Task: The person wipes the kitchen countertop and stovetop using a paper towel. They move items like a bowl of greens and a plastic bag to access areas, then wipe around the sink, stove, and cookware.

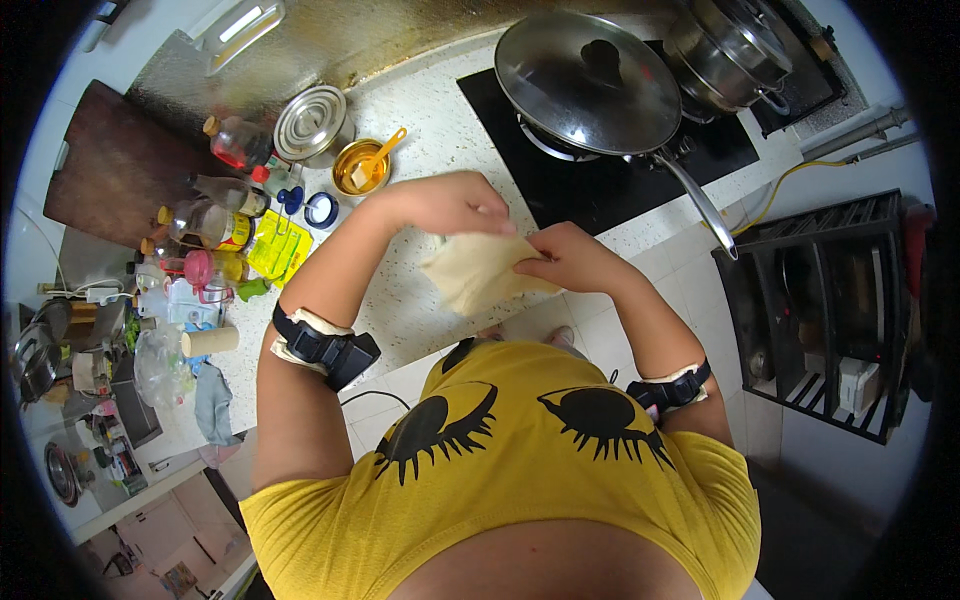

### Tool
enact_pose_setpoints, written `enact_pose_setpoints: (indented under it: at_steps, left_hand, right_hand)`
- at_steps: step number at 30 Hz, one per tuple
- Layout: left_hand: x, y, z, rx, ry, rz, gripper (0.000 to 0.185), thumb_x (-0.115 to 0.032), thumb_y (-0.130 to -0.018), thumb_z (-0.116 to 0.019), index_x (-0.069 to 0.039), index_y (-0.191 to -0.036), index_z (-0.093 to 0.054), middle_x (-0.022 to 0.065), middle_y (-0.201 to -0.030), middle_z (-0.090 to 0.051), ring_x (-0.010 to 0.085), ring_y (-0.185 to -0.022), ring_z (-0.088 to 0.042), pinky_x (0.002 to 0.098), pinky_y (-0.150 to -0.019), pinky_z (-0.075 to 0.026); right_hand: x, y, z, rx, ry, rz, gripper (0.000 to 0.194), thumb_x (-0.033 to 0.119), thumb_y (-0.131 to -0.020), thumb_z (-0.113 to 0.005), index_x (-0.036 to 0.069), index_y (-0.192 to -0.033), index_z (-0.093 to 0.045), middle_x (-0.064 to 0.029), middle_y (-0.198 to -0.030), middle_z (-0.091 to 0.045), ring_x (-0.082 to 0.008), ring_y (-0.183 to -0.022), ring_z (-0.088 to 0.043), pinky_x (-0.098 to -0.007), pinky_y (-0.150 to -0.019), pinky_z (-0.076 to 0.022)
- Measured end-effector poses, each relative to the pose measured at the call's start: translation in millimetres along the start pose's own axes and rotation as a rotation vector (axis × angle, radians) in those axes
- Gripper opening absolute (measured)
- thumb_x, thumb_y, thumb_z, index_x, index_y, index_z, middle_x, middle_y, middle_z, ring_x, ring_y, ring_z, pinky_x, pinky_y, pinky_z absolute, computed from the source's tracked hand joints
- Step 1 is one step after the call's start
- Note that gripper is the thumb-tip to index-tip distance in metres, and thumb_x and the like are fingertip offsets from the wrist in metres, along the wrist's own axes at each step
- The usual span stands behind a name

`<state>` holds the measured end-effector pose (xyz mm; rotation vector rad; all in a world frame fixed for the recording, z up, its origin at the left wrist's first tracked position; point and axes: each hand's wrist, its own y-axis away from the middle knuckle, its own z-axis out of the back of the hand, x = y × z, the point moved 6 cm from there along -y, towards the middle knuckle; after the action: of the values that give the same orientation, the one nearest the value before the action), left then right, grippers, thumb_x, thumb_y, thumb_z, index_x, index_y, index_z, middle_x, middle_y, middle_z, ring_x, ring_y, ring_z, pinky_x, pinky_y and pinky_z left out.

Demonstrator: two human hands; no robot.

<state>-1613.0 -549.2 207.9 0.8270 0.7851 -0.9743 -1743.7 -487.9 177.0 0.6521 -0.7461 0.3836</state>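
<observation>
A thin, pale sheet of dough (480,274) hangs between my hands, over the front edge of the speckled countertop. My left hand (459,206) is at its upper edge, back of the hand up, with the fingertips mostly hidden. My right hand (564,256) pinches its right side between thumb and fingers. Beyond my left wrist stands a metal bowl (337,169) of yellow liquid, with an orange-handled brush (382,154) resting in it. A small blue-rimmed jar of white contents (321,210) is beside the bowl.
A lidded frying pan (589,82) sits on the black cooktop (555,180), its handle (697,199) pointing towards me. A steamer pot (724,60) is behind it. Bottles (214,221), a lidded metal pot (311,124) and a yellow packet (279,247) line the left. A black rack (817,315) stands right.
</observation>
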Motion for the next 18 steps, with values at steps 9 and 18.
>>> enact_pose_setpoints:
  at_steps: [9, 18]
  left_hand:
    - [65.9, 7.3, -74.6, -0.531, 1.502, -0.056, 0.055, -0.042, -0.095, -0.048, 0.0, -0.13, -0.047, 0.0147, -0.128, -0.054, 0.0248, -0.116, -0.053, 0.0379, -0.1, -0.04]
    - [45.0, 24.2, -59.6, -0.699, 0.886, 0.141, 0.025, -0.004, -0.088, -0.058, 0.0, -0.113, -0.06, 0.0056, -0.102, -0.066, 0.0122, -0.092, -0.061, 0.0267, -0.081, -0.05]
  right_hand:
    - [-39.6, 1.6, -0.3, -0.31, -1.005, -0.169, 0.023, 0.015, -0.088, -0.062, 0.001, -0.107, -0.064, -0.0057, -0.094, -0.067, -0.0123, -0.082, -0.063, -0.0258, -0.073, -0.0505]
    - [-33.8, 17.6, 6.4, -0.193, -1.155, -0.066, 0.019, 0.011, -0.091, -0.053, 0.002, -0.105, -0.063, -0.0031, -0.093, -0.065, -0.0104, -0.076, -0.06, -0.0235, -0.068, -0.0485]
